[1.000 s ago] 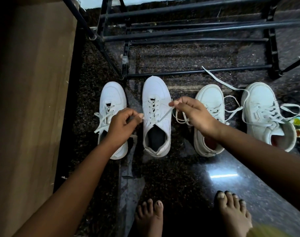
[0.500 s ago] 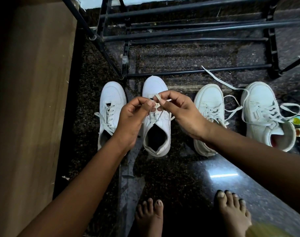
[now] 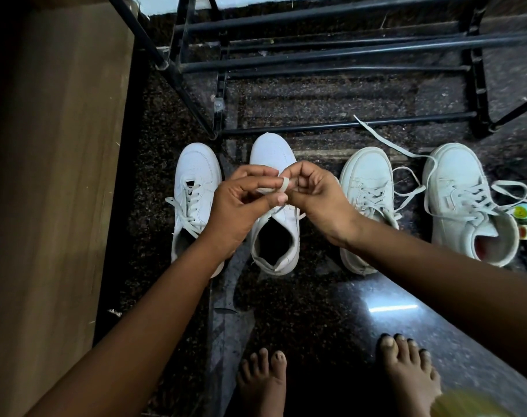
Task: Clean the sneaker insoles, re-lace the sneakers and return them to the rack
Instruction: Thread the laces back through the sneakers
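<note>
Several white sneakers stand in a row on the dark floor before the black metal rack [image 3: 331, 52]. Over the second sneaker from the left [image 3: 275, 236] my left hand [image 3: 244, 203] and my right hand [image 3: 313, 191] meet, both pinching that shoe's white lace [image 3: 284, 185], which loops around my left thumb. The leftmost sneaker [image 3: 193, 176] is laced with loose ends. The third sneaker [image 3: 367, 188] and the rightmost sneaker [image 3: 464, 200] have long laces trailing over the floor.
A wooden cabinet side [image 3: 54, 191] fills the left. My bare feet [image 3: 406, 371] stand at the bottom on polished stone floor. A small colourful object [image 3: 525, 215] lies at the right edge beside the rightmost sneaker. The rack's lower bars carry no shoes.
My hands, first apart and pulling the lace ends sideways, have come together over the second sneaker and now wrap the lace around my left thumb.
</note>
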`<act>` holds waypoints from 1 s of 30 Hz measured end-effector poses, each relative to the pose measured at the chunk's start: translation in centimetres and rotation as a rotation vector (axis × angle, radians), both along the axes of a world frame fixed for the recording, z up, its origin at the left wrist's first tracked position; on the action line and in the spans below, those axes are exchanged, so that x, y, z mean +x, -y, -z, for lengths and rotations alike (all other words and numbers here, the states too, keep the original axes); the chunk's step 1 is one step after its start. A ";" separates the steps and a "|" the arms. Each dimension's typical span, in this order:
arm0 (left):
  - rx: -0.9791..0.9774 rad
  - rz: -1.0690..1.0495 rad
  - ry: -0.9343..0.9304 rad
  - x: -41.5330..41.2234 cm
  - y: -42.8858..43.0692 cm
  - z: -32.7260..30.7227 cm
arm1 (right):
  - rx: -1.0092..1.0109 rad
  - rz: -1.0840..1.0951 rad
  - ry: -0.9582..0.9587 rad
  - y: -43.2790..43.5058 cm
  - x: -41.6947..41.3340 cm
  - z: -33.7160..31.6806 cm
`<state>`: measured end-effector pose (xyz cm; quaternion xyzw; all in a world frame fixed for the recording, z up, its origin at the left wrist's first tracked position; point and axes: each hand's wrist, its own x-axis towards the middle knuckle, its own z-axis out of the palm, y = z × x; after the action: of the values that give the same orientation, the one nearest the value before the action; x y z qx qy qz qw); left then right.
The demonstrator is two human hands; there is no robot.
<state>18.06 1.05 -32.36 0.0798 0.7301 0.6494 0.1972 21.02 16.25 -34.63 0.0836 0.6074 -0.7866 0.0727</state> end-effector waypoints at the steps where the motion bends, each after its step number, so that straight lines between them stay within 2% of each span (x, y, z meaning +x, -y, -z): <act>1: -0.021 0.004 -0.022 -0.1 0.0 0.0 | -0.010 0.010 0.007 0.0 0.0 0.0; 7: -0.177 -0.047 -0.128 -0.4 -0.1 -0.2 | -0.024 0.008 -0.010 -0.1 0.3 -0.3; 9: -0.219 -0.052 -0.132 -0.5 -0.1 -0.5 | 0.093 -0.008 -0.053 0.0 0.5 -0.3; 15: -0.274 -0.078 -0.061 -0.5 -0.5 -1.8 | 0.669 -0.021 -0.348 0.1 1.0 -0.6; 18: -0.285 -0.069 -0.058 -0.4 -0.5 -2.0 | 0.790 -0.052 -0.367 -0.1 1.0 -0.3; 21: -0.338 -0.027 -0.098 -0.4 -0.3 -2.5 | 0.831 -0.090 -0.338 -0.3 0.9 0.0; 25: -0.507 0.091 -0.323 -0.3 0.2 -2.8 | 0.893 -0.187 -0.263 -0.5 0.8 -0.3; 28: -0.755 0.217 -0.684 -0.5 0.6 -2.5 | 0.920 -0.263 -0.185 -0.7 0.4 -0.1; 30: -0.903 0.262 -0.843 -0.4 0.5 -2.3 | 0.856 -0.312 -0.115 -0.9 0.0 0.1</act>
<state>17.70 0.50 -30.07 0.3263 0.9314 0.1604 -0.0152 21.00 17.17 -34.72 -0.0301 0.8861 -0.4478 0.1154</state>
